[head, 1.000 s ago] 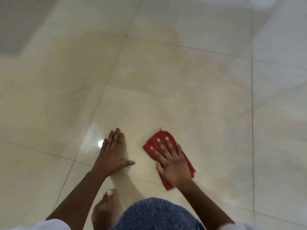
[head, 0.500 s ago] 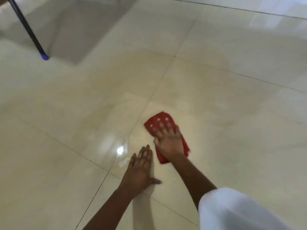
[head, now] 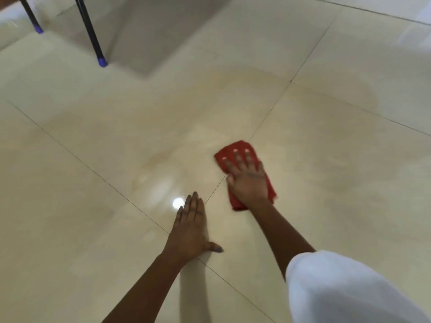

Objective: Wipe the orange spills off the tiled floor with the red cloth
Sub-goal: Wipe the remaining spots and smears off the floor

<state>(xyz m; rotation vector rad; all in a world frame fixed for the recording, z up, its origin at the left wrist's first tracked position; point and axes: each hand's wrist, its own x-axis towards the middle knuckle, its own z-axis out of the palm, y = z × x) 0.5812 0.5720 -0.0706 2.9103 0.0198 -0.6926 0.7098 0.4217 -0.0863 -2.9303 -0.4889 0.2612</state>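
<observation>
My right hand (head: pixel 247 180) lies flat, fingers straight, pressing the red cloth (head: pixel 241 145) to the tiled floor (head: pixel 326 159) beside a grout line. My left hand (head: pixel 191 227) is spread flat nearer me, holding nothing. I should apply even pressure and overlap strokes leftward across the faint orange smear (head: pixel 161 157).

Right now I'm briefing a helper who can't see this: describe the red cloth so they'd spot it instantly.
On the cream tiled floor, find the person's two hands. The red cloth lies flat under the right hand, whose fingers spread across it. It is the only red thing; the left hand rests on bare tile.
</observation>
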